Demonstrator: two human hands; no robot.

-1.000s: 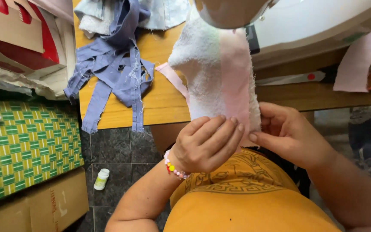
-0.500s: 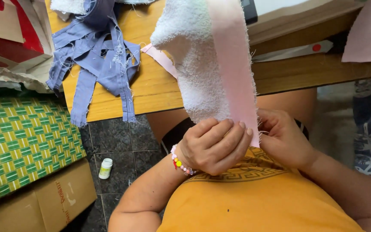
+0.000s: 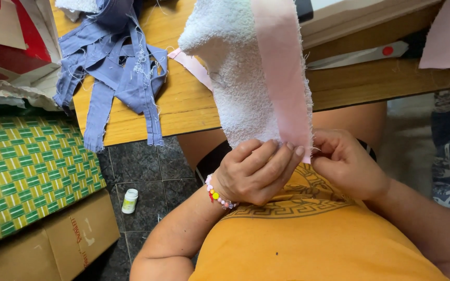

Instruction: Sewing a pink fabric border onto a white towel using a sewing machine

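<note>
We see both hands pinching the lower end of a white terry cloth piece (image 3: pixel 235 88) with a pink fabric strip (image 3: pixel 282 78) laid along its right side. Left hand (image 3: pixel 256 171) is curled closed, fingers (image 3: pixel 272 156) folded over the bottom hem of the towelling. Right hand (image 3: pixel 347 164) closes on the same hem at the pink strip's bottom corner, fingertips meeting the left's.

Risks, as we judge them: the grip sits only at the very bottom, so the pink strip may slide off the terry edge higher up where nothing pins it. The fluffy pile can hide the hem line, so the fold could go crooked. Upper cloth drapes over the front edge of the wooden tabletop (image 3: pixel 183 104); a tug could drag it down.

Cloth relative to grip: it runs up and away from the fingers, over the tabletop's front edge, top end out of view. Blue fabric scraps (image 3: pixel 115 67) lie near the tabletop's left front corner, well apart. A small white bottle (image 3: pixel 129 201) stands on the dark floor tiles (image 3: pixel 141 171), beside a green woven mat (image 3: pixel 27 171).
</note>
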